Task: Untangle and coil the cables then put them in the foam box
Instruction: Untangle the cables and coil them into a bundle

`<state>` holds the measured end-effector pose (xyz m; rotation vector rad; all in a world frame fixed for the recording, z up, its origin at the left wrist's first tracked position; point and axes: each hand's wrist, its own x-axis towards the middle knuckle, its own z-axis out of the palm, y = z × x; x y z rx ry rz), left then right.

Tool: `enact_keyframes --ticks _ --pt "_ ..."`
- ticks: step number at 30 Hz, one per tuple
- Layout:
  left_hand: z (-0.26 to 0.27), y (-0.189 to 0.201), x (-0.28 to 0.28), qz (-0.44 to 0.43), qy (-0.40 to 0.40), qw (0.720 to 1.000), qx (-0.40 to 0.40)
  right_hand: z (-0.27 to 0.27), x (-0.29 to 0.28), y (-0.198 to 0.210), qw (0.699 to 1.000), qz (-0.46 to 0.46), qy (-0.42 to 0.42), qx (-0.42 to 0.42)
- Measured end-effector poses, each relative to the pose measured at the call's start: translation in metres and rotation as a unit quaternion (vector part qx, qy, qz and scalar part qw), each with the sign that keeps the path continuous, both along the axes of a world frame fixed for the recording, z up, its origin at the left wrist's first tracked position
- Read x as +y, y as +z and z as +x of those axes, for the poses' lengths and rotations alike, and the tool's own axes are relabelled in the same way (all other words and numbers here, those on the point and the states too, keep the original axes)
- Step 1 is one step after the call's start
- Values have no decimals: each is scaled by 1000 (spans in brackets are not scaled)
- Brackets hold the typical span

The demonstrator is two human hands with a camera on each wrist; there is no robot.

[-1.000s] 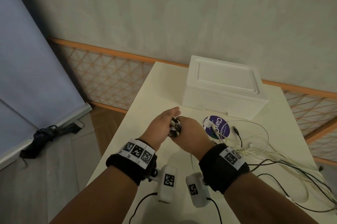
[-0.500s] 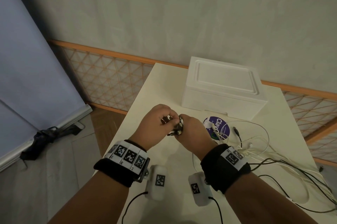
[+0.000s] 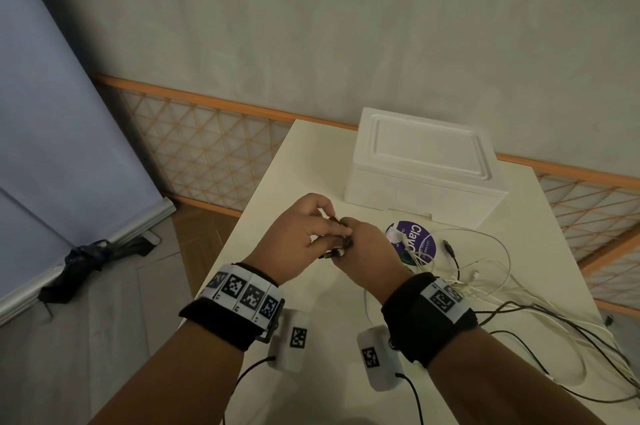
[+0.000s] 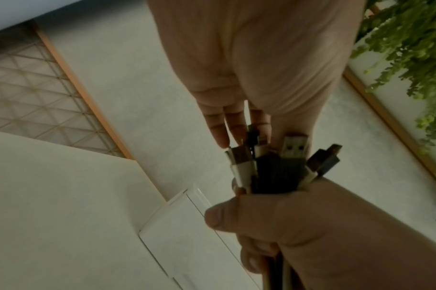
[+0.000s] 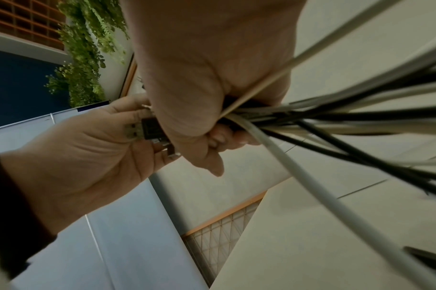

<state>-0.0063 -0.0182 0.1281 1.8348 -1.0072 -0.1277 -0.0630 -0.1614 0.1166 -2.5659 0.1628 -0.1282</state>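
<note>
My right hand [image 3: 346,246] grips a bundle of black and white cables [image 5: 348,117] in its fist just behind their plugs [image 4: 279,164]. The USB plug ends stick out of the fist towards my left hand [image 3: 329,216], whose fingertips [image 4: 233,137] pinch one small plug at the top of the bundle. Both hands hover over the middle of the table [image 3: 294,154]. From the fist the cables trail right in loose tangled loops [image 3: 485,272]. Behind the hands stands the white foam box [image 3: 426,165] with its lid on.
A round purple sticker [image 3: 415,237] lies under the cable loops, just in front of the box. The table's left edge [image 3: 239,237] drops to the floor. A wall and an orange lattice panel [image 3: 207,154] stand behind the table.
My left hand went from lying flat over the plug ends to curling its fingers and pinching one plug; its wrist drew back left. The right fist stayed put.
</note>
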Motion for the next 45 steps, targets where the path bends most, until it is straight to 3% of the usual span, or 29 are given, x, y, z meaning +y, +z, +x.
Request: enact_keyframes --ticks 2,6,11,14,18,26,31,35,40,45 --pt "0 -2 -2 -8 18 1000 -4 -1 1 2 1000 -2 -8 -1" --pt "-3 -5 -6 -108 68 988 88 1 0 4 1000 -3 -20 -10" --pt "-7 -3 -9 -141 77 970 183 1 0 0 999 -32 -25 -5" --pt "-8 2 -10 -96 104 968 207 1 1 -4 998 -46 -33 1" --pt "-7 2 -8 -37 90 983 153 2 0 -7 997 -76 -31 -3" --pt "2 11 -8 50 80 979 179 2 -2 -11 991 -130 6 38" --pt "2 9 -12 156 76 982 74 2 -2 -15 991 -119 7 68" --pt "0 -2 -12 62 112 986 111 3 -4 -10 994 -90 -8 53" --pt "-9 -9 -19 31 89 989 114 4 -5 -11 996 -82 -14 34" --pt "-22 -12 -31 -63 83 968 228 6 -4 -12 995 -95 13 34"
